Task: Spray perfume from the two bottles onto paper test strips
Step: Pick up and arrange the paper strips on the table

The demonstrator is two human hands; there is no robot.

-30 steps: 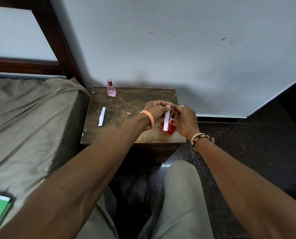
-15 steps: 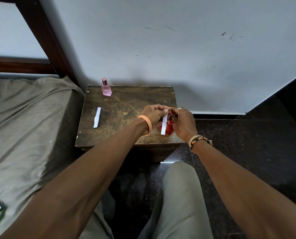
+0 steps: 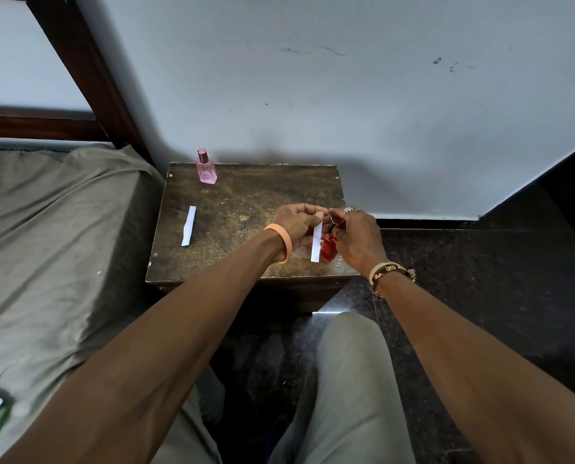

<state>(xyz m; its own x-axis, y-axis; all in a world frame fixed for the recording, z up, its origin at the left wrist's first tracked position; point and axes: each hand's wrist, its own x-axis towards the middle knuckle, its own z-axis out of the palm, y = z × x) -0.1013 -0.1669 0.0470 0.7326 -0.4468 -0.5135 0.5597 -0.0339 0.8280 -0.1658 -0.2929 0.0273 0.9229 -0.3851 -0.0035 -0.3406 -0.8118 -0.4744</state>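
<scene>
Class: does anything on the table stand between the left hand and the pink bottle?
Nothing visible: only bare table lies between the left hand and the pink bottle; the loose strip lies aside, further left.

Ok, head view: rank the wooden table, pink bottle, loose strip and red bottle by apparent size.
1. wooden table.
2. pink bottle and loose strip: alike, not ranked.
red bottle: mostly hidden by right hand and held strip, unsure.
</scene>
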